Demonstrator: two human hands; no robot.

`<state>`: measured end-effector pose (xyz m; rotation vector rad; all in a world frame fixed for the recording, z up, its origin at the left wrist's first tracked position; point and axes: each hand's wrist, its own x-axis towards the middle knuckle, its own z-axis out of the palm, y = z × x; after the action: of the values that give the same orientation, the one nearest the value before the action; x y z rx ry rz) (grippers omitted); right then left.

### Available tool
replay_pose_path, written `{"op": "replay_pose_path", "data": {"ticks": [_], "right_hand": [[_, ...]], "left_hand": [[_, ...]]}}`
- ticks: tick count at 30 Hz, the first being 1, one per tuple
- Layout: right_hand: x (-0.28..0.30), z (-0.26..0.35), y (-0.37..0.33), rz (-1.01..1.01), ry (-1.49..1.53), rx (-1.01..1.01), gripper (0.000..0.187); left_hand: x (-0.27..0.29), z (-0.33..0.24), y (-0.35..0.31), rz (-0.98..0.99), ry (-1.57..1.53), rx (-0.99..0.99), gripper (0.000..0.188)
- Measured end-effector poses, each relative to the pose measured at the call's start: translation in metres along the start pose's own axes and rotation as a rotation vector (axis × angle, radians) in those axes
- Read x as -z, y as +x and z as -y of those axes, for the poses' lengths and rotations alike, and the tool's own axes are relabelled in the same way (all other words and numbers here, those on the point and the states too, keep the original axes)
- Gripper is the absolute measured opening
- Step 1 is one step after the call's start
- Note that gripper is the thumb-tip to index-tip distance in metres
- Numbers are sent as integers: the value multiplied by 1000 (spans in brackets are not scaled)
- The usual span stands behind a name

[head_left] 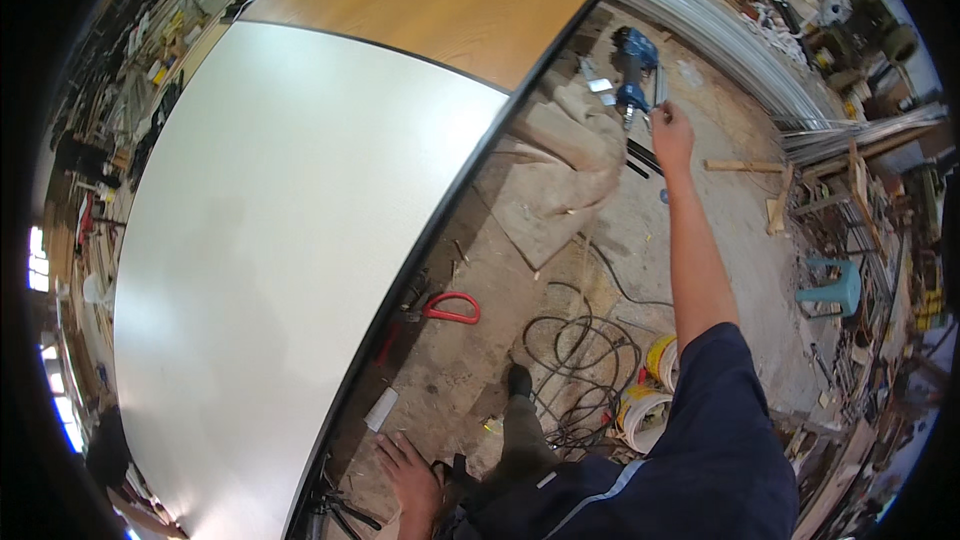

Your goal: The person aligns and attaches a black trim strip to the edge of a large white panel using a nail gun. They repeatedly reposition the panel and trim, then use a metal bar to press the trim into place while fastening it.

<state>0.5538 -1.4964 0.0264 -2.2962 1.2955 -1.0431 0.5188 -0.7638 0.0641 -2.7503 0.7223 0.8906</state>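
Note:
My right hand [674,132] reaches far out over the floor with its fingers closed in a pinch. Whatever they hold is too small to make out; a thin silvery strip [660,86] runs up from the fingertips. Just left of them lies a blue and black power tool [634,68]. Low in the view, my left hand [410,473] is open, fingers spread, holding nothing I can see. A short whitish strip [381,409] lies beyond its fingertips. Along my left stretches a large glossy white panel [270,210] with a dark edge, meeting a wood-coloured panel [420,2] at the far end.
A crumpled beige sheet [570,145] and a coiled dark cable [590,365] lie on the floor. Beside me stand two yellow-and-white buckets [645,412]. A red-handled tool [452,308] sits near the panel edge. At right is a teal stool [835,288]. Another person's arm [145,515] shows lower left.

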Motion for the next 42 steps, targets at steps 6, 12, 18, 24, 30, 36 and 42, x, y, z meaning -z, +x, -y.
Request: {"op": "replay_pose_path", "data": {"ticks": [6, 12, 18, 24, 30, 36, 42], "right_hand": [[-80, -19, 80, 120, -351, 51, 74], [-101, 1, 75, 318, -463, -34, 94], [-91, -50, 97, 352, -194, -182, 81], [-24, -151, 63, 371, 65, -391, 62], [44, -216, -104, 590, 212, -517, 69], [141, -114, -292, 1107, 207, -510, 62], [193, -35, -468, 1355, 17, -392, 61]], "left_hand": [[-9, 0, 4, 0, -42, 46, 114], [12, -10, 3, 14, -31, 20, 108], [-14, -6, 10, -109, -125, 74, 105], [-2, 5, 8, -88, -123, -99, 88], [-30, -1, 2, -188, -109, 84, 83], [-2, 13, -15, -204, -257, 60, 80], [-13, 70, -75, -113, -832, -404, 57]]}}
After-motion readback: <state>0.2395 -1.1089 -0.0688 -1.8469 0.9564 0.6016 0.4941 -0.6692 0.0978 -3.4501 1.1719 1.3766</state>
